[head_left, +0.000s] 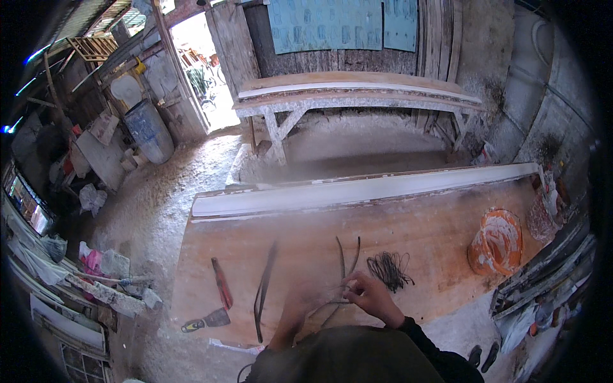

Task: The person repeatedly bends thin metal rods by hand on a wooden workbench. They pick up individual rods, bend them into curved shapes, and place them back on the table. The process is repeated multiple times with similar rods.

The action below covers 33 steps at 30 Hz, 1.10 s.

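Beside 2 strip ends (341, 249), right fingers (361, 283) pinch, hold unclear; left fingers (313, 290) hazed, unreadable.

You have dark grey strips (341, 256) at the lower middle; your bucket (477, 250) at the right is orange with white splotches.

Dusty floor (153, 204) at left; daylit doorway (196, 70) upper left; white-spattered wooden bench (357, 102) top centre, plank wall (439, 57) behind.

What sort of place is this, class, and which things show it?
Probably a plaster workshop, judging by the white-smeared orange bucket, the flat-bladed scraper and the long white strip.
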Each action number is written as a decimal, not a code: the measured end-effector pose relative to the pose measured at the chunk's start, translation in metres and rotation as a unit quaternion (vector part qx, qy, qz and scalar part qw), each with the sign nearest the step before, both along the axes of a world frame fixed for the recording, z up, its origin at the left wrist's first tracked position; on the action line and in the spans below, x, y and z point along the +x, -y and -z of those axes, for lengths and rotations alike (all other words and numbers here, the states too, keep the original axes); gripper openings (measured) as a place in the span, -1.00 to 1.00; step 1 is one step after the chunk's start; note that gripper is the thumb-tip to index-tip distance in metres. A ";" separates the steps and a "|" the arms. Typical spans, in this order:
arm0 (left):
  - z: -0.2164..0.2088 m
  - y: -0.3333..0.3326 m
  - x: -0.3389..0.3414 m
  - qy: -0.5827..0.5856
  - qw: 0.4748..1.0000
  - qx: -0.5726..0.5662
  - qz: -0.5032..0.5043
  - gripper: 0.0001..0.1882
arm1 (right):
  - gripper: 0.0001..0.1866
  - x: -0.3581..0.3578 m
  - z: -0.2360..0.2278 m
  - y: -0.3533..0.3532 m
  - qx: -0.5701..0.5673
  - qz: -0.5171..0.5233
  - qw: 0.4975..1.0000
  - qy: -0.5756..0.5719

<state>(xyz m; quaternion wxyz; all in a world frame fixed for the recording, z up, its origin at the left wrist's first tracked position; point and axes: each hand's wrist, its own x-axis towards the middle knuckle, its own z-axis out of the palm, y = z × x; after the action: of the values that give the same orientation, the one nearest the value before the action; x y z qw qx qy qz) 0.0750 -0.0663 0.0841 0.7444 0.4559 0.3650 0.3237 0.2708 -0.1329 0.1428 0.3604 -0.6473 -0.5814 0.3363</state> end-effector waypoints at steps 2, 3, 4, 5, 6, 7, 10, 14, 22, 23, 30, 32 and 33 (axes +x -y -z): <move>-0.015 0.006 -0.003 -0.035 0.997 -0.020 0.073 -0.44 | -0.77 -0.003 0.001 -0.001 0.002 0.016 0.995 0.101; -0.027 0.010 -0.002 -0.032 0.990 0.003 0.135 -0.46 | -0.76 -0.004 0.003 -0.002 0.002 0.024 0.988 0.151; -0.042 0.014 -0.001 -0.027 0.980 0.025 0.196 -0.47 | -0.75 -0.005 0.008 -0.002 0.007 0.042 0.987 0.156; -0.049 0.017 0.002 -0.023 0.966 0.047 0.255 -0.49 | -0.73 -0.005 0.017 -0.002 0.013 0.059 0.985 0.159; -0.050 0.019 0.004 -0.025 0.965 0.079 0.250 -0.55 | -0.72 -0.004 0.021 -0.003 0.018 0.076 0.984 0.162; -0.050 0.023 0.008 -0.029 0.962 0.109 0.247 -0.61 | -0.73 -0.002 0.022 -0.004 0.031 0.086 0.990 0.107; -0.015 0.021 0.002 -0.125 0.976 0.083 0.159 -0.78 | -0.77 0.003 0.025 -0.005 0.101 0.109 0.988 0.032; 0.010 -0.001 -0.001 -0.146 0.985 0.077 -0.049 -0.87 | -0.84 0.004 0.022 -0.005 0.193 0.080 0.973 0.093; 0.034 -0.016 -0.004 -0.046 0.985 0.104 -0.129 -0.91 | -0.77 -0.007 -0.012 0.008 -0.079 -0.174 0.900 -0.392; 0.036 -0.016 -0.005 -0.054 0.985 0.102 -0.128 -0.92 | -0.75 -0.008 -0.022 0.008 -0.094 -0.184 0.892 -0.403; 0.022 -0.008 -0.002 -0.127 0.988 0.082 -0.034 -0.96 | -0.83 0.000 0.008 0.008 -0.098 -0.129 0.886 -0.434; 0.014 -0.004 0.001 -0.158 0.985 0.070 0.003 -0.96 | -0.88 0.001 0.015 0.006 -0.084 -0.092 0.893 -0.433; 0.008 0.000 0.000 -0.134 0.988 0.065 0.035 -0.95 | -0.90 0.001 0.017 0.005 -0.077 -0.073 0.896 -0.431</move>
<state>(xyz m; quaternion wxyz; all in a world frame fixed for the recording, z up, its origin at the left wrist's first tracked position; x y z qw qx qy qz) 0.0748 -0.0661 0.0757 0.6683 0.5551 0.4238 0.2563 0.2719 -0.1378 0.1254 0.4992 -0.4198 -0.3869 0.6518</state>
